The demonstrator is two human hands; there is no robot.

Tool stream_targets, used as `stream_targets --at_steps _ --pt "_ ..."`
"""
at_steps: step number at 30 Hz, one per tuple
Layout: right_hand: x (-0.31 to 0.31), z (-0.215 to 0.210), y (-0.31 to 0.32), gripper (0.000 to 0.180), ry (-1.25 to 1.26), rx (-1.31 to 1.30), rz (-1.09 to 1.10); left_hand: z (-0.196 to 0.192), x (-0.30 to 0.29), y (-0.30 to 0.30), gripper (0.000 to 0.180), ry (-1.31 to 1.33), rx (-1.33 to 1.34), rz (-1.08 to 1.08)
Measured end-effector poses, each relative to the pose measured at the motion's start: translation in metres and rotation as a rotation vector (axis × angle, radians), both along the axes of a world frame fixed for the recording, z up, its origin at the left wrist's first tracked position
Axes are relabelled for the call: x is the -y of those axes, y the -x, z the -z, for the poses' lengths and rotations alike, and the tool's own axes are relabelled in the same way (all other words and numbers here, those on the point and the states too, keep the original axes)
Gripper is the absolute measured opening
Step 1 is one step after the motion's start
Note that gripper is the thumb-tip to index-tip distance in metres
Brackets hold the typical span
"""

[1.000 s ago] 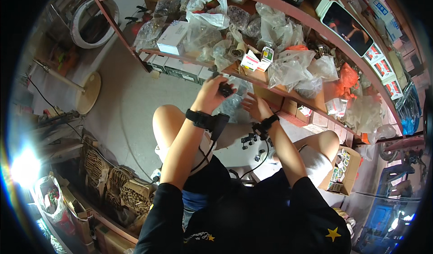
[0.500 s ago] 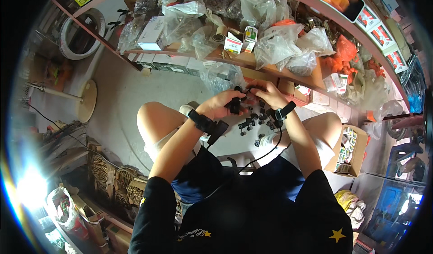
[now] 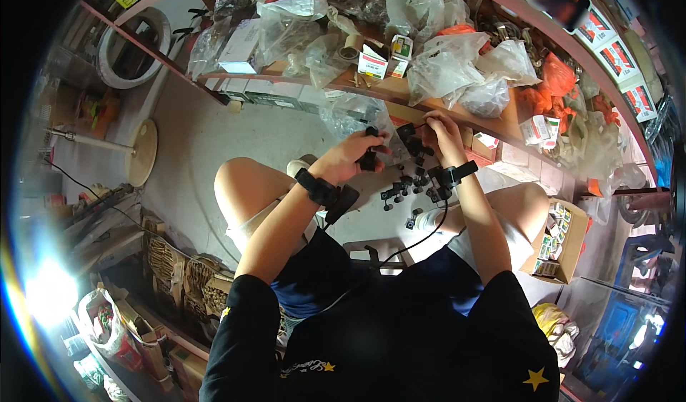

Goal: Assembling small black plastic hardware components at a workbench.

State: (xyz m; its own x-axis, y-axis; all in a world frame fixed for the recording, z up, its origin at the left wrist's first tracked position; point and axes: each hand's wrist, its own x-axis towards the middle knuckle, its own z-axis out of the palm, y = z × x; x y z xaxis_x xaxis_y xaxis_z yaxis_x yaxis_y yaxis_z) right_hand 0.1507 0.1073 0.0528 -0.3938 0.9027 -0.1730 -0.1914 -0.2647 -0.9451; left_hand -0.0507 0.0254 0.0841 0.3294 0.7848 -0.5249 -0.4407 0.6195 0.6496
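My left hand (image 3: 350,157) is closed around a small black part (image 3: 369,150), whose exact kind I cannot make out. A short way to the right, my right hand (image 3: 444,141) has its fingers bent together beside a dark, blocky piece (image 3: 410,137) and seems to grip it, though the fingertips partly hide the contact. The two hands are apart. Below and between them, several small black fittings with round ends (image 3: 404,186) lie scattered on the pale floor between my legs. Each wrist wears a black strapped device, and a cable runs from the right one.
A low wooden shelf (image 3: 286,73) crosses ahead, loaded with clear plastic bags (image 3: 446,70), a white box (image 3: 241,47) and small cartons (image 3: 374,60). An open cardboard box (image 3: 569,248) of small packets stands by my right knee. A round-based stand (image 3: 143,152) is at left.
My hands were together over the black parts and have separated. The right hand has moved right and slightly up, with the dark piece now showing beside its fingers.
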Motion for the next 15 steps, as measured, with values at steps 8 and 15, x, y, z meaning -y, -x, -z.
stream_targets --at_steps 8,15 --pt "-0.001 0.051 0.035 0.030 0.306 0.098 -0.127 -0.007 -0.007 0.047 0.016 0.026 0.061 -0.610" --pt "0.012 0.041 0.070 0.045 0.301 -0.136 0.008 -0.002 0.000 0.046 0.013 0.058 0.102 -0.591"
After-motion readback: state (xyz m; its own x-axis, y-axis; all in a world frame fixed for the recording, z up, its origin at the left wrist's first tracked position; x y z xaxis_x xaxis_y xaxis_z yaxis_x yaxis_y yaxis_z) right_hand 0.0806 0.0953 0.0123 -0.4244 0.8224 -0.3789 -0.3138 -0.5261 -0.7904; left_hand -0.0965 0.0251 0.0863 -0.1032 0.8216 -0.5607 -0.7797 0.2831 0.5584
